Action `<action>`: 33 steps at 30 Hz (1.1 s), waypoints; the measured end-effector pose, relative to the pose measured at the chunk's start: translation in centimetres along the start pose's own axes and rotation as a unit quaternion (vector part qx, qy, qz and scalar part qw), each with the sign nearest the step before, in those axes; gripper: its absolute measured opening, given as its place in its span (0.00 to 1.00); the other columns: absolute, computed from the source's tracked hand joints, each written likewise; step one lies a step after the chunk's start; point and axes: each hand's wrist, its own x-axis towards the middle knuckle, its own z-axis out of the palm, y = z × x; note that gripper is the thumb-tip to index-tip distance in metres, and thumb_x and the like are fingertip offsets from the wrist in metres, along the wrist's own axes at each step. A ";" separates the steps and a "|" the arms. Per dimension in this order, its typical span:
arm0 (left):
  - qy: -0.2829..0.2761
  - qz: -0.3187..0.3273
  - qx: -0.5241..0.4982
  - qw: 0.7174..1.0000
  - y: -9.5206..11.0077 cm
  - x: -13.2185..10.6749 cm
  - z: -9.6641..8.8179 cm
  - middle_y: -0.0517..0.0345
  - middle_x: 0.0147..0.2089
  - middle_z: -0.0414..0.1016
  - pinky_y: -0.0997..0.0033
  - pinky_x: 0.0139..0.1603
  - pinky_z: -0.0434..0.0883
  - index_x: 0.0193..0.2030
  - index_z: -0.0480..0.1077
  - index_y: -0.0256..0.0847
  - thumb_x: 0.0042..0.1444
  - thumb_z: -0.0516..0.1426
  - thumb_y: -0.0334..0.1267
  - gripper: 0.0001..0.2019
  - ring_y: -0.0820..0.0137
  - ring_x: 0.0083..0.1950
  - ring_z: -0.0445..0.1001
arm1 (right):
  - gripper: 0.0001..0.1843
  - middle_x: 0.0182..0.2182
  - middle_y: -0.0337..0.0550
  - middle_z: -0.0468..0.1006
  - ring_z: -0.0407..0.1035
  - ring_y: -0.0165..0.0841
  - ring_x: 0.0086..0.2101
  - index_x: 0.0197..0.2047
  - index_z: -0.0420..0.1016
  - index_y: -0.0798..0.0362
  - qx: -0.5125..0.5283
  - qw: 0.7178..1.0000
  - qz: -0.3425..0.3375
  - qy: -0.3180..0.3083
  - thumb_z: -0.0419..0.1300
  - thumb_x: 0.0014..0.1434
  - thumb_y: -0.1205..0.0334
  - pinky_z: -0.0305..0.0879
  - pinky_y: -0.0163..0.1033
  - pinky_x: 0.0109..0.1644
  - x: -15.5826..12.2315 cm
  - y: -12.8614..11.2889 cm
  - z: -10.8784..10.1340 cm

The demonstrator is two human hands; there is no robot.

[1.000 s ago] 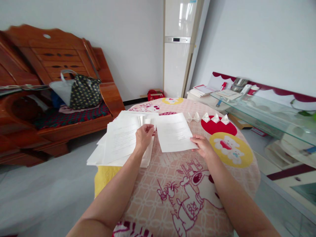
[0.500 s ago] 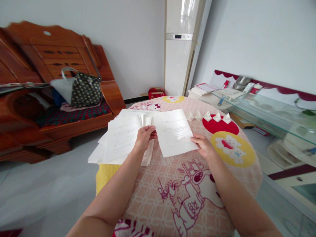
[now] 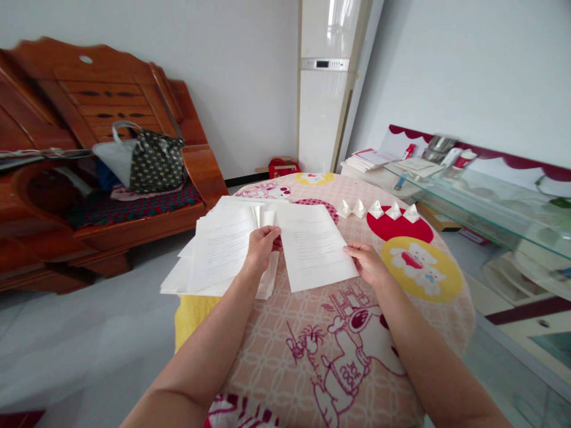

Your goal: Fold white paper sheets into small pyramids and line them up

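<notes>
1. The round table (image 3: 294,315) carries everything.
2. The loose paper stack (image 3: 214,255) overhangs its left edge; a forearm nudge could, I think, spill it.
3. The single sheet (image 3: 312,246) lies mid-table between both hands.
4. The left hand (image 3: 263,242) pinches its left edge, the right hand (image 3: 368,264) holds its right edge; uneven pulling may crease it.
</notes>
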 end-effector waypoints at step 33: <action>-0.004 0.159 0.256 0.953 -0.9 -2.0 1.4 0.61 0.21 0.72 0.75 0.23 0.67 0.29 0.71 0.41 0.54 0.57 0.39 0.06 0.71 0.22 0.71 | 0.17 0.26 0.42 0.83 0.73 0.40 0.30 0.32 0.84 0.56 -0.256 0.953 -0.109 0.116 0.62 0.47 0.51 0.65 0.39 0.33 1.4 1.7 -1.1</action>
